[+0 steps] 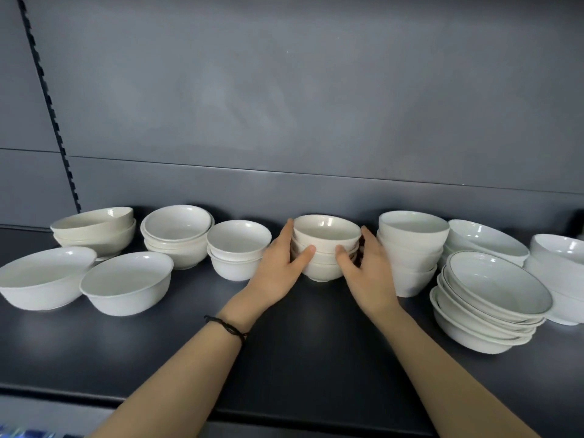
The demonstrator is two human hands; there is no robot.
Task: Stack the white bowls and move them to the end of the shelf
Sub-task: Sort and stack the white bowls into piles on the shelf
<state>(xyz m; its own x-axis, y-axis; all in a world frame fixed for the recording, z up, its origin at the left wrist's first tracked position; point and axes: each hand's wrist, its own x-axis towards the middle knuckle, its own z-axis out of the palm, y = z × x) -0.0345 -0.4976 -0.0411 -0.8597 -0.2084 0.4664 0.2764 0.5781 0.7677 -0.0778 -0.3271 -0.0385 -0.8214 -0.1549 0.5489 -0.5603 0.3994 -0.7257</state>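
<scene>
Both hands, left (278,267) and right (366,270), clasp a small bowl stack (325,248) on the shelf (300,343), fingers (305,252) curled round its sides.

The person shows 2 bare hands and 2 bare forearms. Just behind the left hand (278,268), around the wrist, sits 1 thin black cord bracelet (228,327): a narrow dark strand that thickens into what looks like a small knot on the thumb side. Behind the bracelet the left forearm (177,380) is bare to the picture's edge. The right hand (368,275) and the right forearm (442,368) behind it are bare too. Both thumbnails look short and plain.
</scene>
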